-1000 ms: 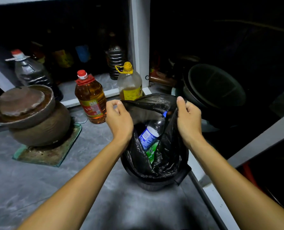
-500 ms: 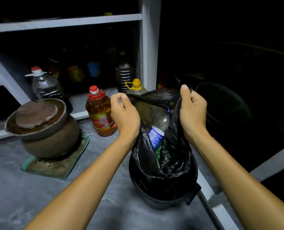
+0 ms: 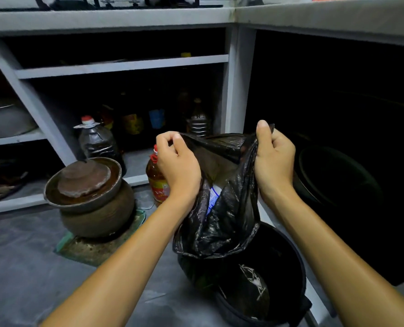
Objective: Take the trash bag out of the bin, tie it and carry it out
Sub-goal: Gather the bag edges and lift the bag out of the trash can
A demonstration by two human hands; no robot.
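Clay pot [image 3: 94, 197] — oil bottle [image 3: 157, 182] beside

Both forearms reach forward, left hand [image 3: 177, 164] and right hand [image 3: 275, 159] raised, each grip pinched closed.

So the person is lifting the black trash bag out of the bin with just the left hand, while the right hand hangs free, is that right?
Not quite. The head view shows both hands gripping: the left hand pinches one side of the black trash bag's rim and the right hand the other. The bag is indeed lifted, mostly above the bin.
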